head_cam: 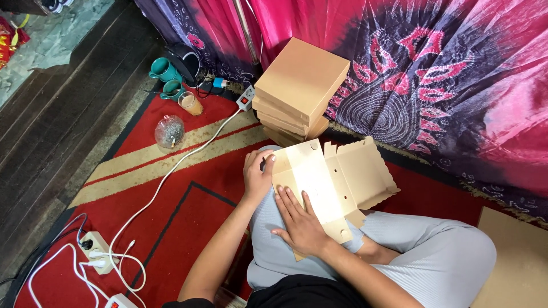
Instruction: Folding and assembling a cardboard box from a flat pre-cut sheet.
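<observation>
- We hold a flat-cut cardboard box blank [325, 182] across our lap; its long axis runs from our left hand [257, 174] away to the far right, where the scalloped lid flap rises.
- The left hand is curled over the blank's near-left flap, fingers wrapped on its edge and bending it upward; it grasps that flap.
- The right hand [299, 225] lies flat and spread on the blank's middle panel, palm down, pressing and gripping nothing. It sits just beside the left hand, on the side nearer our body.
- Both hands touch the blank; the left is nearer the raised edge, while the lid flap lies well beyond either hand.
- Just past the left hand, away from us, stands a stack of finished boxes [299, 91], near the blank's far edge but apart from it.
- Farther out on the left hand's side: a white power cable [171, 177], a glass jar [169, 131] and teal mugs [165, 71], well apart on the red rug [171, 228]. Nothing lies between hands and blank.
</observation>
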